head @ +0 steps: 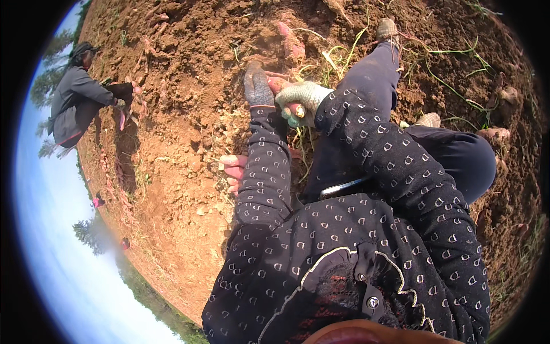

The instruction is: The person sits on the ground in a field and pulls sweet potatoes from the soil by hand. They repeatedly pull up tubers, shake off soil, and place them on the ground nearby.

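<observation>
My right hand, in a pale knit glove with greenish fingertips, is closed around a reddish sweet potato; one cut or broken end shows between the fingers. Beside it, my left hand, in a dark, soil-stained glove, reaches to the other end of that root with its fingers stretched out. How firmly it touches the root cannot be seen. Just beyond both hands, another sweet potato lies partly in the loose soil. More pink roots lie beside my left forearm.
Green vines trail over the soil near my shoes. Several sweet potatoes lie beyond my bent knee. A phone-like object rests at my lap. At the far left a person in dark clothes crouches by a row of roots.
</observation>
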